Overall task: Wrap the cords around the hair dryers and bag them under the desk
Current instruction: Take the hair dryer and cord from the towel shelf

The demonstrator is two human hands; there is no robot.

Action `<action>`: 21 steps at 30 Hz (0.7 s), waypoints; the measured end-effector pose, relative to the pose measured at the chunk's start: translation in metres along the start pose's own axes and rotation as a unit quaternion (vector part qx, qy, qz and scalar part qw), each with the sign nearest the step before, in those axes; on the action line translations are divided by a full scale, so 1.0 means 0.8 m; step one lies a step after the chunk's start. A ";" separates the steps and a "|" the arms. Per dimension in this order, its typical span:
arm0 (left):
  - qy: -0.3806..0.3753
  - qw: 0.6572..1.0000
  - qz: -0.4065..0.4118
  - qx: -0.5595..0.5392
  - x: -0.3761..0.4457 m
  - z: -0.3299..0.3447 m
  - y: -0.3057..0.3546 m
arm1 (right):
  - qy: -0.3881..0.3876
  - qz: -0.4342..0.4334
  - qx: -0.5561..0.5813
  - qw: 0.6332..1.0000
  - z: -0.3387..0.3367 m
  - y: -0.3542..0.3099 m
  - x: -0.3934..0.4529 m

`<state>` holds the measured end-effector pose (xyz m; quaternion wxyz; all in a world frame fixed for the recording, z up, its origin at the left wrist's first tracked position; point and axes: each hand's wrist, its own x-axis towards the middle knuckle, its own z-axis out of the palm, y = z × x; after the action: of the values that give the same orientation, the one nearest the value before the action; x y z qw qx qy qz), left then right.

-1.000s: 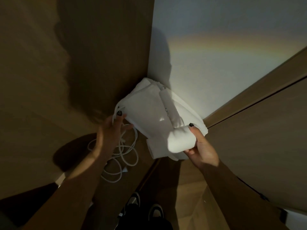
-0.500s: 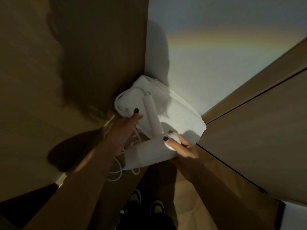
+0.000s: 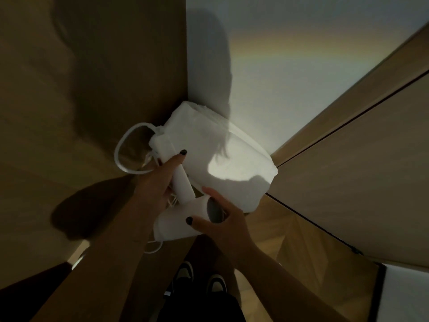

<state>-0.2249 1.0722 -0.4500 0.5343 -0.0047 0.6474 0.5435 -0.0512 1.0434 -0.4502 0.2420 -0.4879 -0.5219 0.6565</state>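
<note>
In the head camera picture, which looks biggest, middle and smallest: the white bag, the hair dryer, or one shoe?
1. White bag, largest.
2. Hair dryer, middle.
3. Shoe, smallest, though it is farther away and partly hidden, so unsure.

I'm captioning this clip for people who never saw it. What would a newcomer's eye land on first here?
First, the white hair dryer at centre, gripped by both hands: the left hand round its handle, the right hand on the barrel's end. Just behind it a white cloth bag glows in the corner where the wooden panel meets the pale wall. A loop of white cord arcs out to the left.
</note>
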 end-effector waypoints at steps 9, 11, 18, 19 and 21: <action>-0.112 0.994 0.002 0.003 -0.033 -0.039 0.016 | -0.165 0.153 -0.018 0.974 -0.041 -0.034 0.015; -0.121 0.992 0.019 0.008 -0.041 -0.040 0.019 | -0.130 0.176 -0.038 0.975 -0.049 -0.032 0.023; -0.146 0.988 0.056 -0.015 -0.055 -0.045 0.028 | -0.136 0.056 -0.238 0.960 -0.018 -0.013 0.063; -0.156 0.986 0.050 -0.022 -0.055 -0.048 0.030 | -0.145 0.041 -0.260 0.954 -0.007 -0.008 0.066; -0.177 0.983 0.035 -0.035 -0.055 -0.053 0.035 | -0.175 -0.014 -0.328 0.928 0.012 0.006 0.069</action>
<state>-0.2513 1.0284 -0.4063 0.6205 0.0956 0.5232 0.5763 -0.0811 1.0836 -0.4762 -0.0177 -0.4097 -0.7490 0.5204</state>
